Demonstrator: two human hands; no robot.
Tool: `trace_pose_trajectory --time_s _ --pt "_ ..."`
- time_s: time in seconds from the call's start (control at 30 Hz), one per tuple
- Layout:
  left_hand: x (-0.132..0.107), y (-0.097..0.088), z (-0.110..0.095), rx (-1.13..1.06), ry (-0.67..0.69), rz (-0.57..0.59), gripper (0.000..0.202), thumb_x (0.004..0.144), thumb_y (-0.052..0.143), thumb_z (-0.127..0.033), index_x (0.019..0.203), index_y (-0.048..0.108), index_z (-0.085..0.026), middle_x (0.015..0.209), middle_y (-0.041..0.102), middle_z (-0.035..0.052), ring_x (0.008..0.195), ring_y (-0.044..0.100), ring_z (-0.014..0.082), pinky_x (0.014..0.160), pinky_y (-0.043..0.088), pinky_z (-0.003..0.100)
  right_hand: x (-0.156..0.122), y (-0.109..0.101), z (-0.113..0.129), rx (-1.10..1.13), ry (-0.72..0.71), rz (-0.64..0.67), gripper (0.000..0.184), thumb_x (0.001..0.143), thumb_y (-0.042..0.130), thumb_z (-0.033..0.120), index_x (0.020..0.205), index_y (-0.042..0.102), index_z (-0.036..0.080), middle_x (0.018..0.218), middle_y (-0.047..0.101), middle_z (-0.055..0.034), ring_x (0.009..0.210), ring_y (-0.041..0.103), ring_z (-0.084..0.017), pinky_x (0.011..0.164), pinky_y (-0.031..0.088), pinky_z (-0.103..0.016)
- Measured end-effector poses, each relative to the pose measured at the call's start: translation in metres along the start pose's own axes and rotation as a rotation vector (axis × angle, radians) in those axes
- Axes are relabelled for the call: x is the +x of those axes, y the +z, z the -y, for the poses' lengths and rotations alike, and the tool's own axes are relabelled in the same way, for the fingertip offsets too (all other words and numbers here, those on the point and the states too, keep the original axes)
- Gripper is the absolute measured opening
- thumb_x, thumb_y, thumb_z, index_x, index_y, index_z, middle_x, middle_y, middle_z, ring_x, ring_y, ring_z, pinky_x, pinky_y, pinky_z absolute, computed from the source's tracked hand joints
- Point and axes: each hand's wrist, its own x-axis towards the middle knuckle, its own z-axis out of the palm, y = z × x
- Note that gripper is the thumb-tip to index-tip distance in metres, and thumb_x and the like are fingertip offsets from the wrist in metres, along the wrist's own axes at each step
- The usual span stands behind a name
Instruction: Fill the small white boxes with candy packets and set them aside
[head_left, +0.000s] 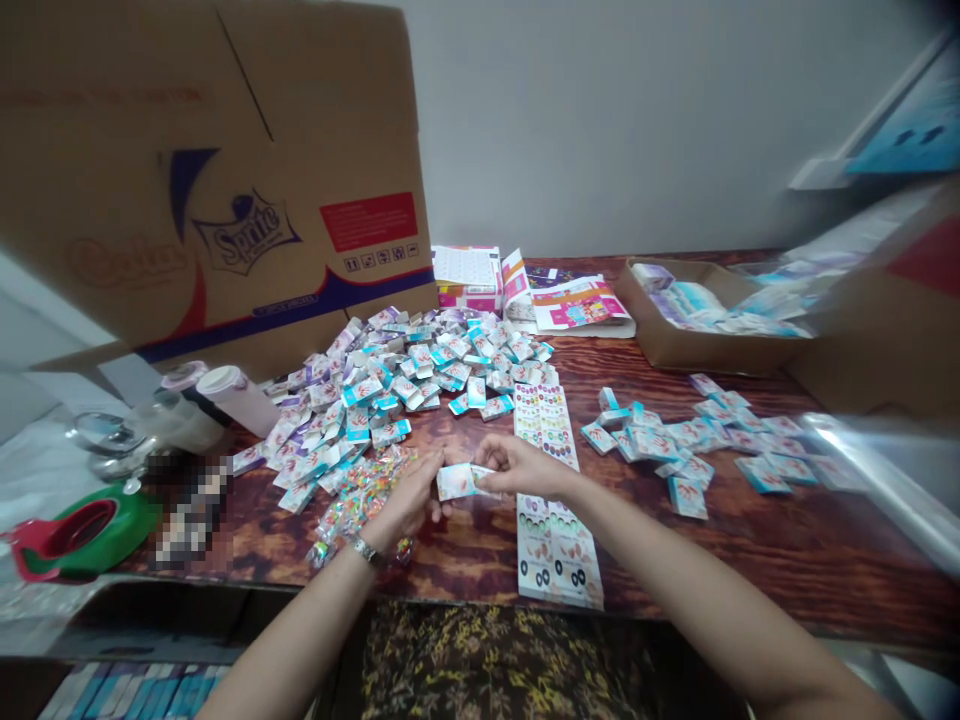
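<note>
My left hand (pixel 409 497) and my right hand (pixel 520 466) meet above the dark wooden table (pixel 750 540), both pinched on one small white-and-teal box (pixel 457 481). A watch sits on my left wrist. Under my right hand lies a long printed sheet (pixel 553 480) with rows of round pictures. Just left of my left hand is a heap of small clear colourful packets (pixel 360 495). Behind the hands spreads a big pile of small teal, white and purple boxes (pixel 390 385).
A smaller spread of the same boxes (pixel 697 440) lies to the right. A large Sprite carton (pixel 217 190) stands at the back left, an open cardboard tray (pixel 705 320) at the back right. A green tape dispenser (pixel 82 530) and a white cup (pixel 236 395) are at the left.
</note>
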Motion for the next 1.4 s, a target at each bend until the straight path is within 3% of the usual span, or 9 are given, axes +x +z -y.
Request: trace_pose_trajectory --time_s 0.1,0.23,0.3,0.4,0.6,0.8,1.03,1.17,1.4 --pt "-0.002 0.003 0.007 0.168 0.062 -0.043 0.037 0.086 0.041 -0.052 0.076 0.054 -0.019 0.06 0.055 0.0009 0.046 0.051 0.0127 0.039 0.038 0.023 -0.003 0.006 -0.008 0.154 0.048 -0.003 0.038 0.065 0.067 0.023 0.094 0.043 0.021 0.055 0.046 0.0114 0.044 0.044 -0.006 0.043 0.03 -0.017" --pt "-0.013 0.002 0.0 0.419 0.305 -0.144 0.035 0.091 0.037 -0.043 0.076 0.057 -0.018 0.075 0.058 0.0031 0.072 0.056 0.0161 0.066 0.047 0.027 -0.004 0.013 -0.024 0.237 0.08 -0.04 0.044 0.063 0.069 0.026 0.095 0.041 0.021 0.055 0.047 0.0114 0.045 0.046 -0.007 0.045 0.032 -0.018" --pt "-0.02 -0.001 -0.005 0.586 0.381 -0.025 0.03 0.091 0.038 -0.038 0.096 0.06 -0.018 0.094 0.061 0.0063 0.089 0.057 0.0192 0.081 0.046 0.032 -0.003 0.013 -0.028 0.251 0.08 -0.063 0.043 0.063 0.068 0.026 0.096 0.04 0.021 0.054 0.047 0.0116 0.044 0.044 -0.007 0.044 0.031 -0.018" --pt "-0.028 -0.007 -0.007 0.839 0.513 0.196 0.043 0.086 0.051 -0.033 0.127 0.045 -0.021 0.127 0.048 0.0108 0.116 0.046 0.0234 0.097 0.039 0.038 -0.003 0.012 -0.029 0.237 0.072 -0.048 0.041 0.064 0.068 0.023 0.096 0.042 0.02 0.054 0.046 0.0115 0.044 0.042 -0.006 0.043 0.028 -0.017" --pt "-0.029 -0.008 -0.006 1.062 0.574 0.284 0.054 0.082 0.053 -0.015 0.133 0.037 -0.025 0.117 0.054 0.0083 0.107 0.048 0.0238 0.09 0.043 0.041 -0.005 0.014 -0.029 0.062 0.034 -0.038 0.038 0.067 0.066 0.02 0.099 0.046 0.019 0.058 0.048 0.0099 0.047 0.043 -0.007 0.046 0.029 -0.018" --pt "-0.027 -0.002 -0.006 1.059 0.59 0.213 0.05 0.08 0.053 -0.012 0.127 0.042 -0.023 0.111 0.055 0.0083 0.102 0.05 0.0243 0.087 0.045 0.039 -0.008 0.015 -0.031 0.029 0.008 -0.196 0.035 0.067 0.07 0.029 0.09 0.045 0.019 0.066 0.049 0.0071 0.055 0.049 -0.009 0.05 0.037 -0.02" --pt "-0.027 -0.003 0.004 1.114 0.548 0.157 0.044 0.079 0.052 -0.013 0.122 0.044 -0.021 0.105 0.054 0.0079 0.096 0.051 0.024 0.083 0.045 0.039 -0.015 0.015 -0.019 0.089 -0.005 -0.145 0.021 0.071 0.063 0.02 0.087 0.049 0.018 0.07 0.051 0.0042 0.063 0.052 -0.01 0.058 0.041 -0.022" --pt "-0.03 0.001 0.003 1.21 0.609 0.149 0.046 0.079 0.049 -0.01 0.123 0.042 -0.021 0.107 0.054 0.0084 0.097 0.049 0.0243 0.084 0.044 0.039 -0.013 0.013 -0.02 0.066 -0.005 -0.118 0.019 0.071 0.06 0.015 0.087 0.052 0.017 0.07 0.054 0.0038 0.063 0.053 -0.01 0.059 0.04 -0.022" --pt "-0.032 0.012 0.007 1.24 0.682 0.084 0.04 0.08 0.044 -0.008 0.12 0.043 -0.014 0.1 0.053 0.0107 0.095 0.049 0.0245 0.081 0.047 0.038 -0.009 0.027 -0.029 0.095 -0.062 -0.243 0.016 0.073 0.061 0.019 0.087 0.052 0.018 0.071 0.058 0.0023 0.065 0.056 -0.011 0.063 0.042 -0.024"
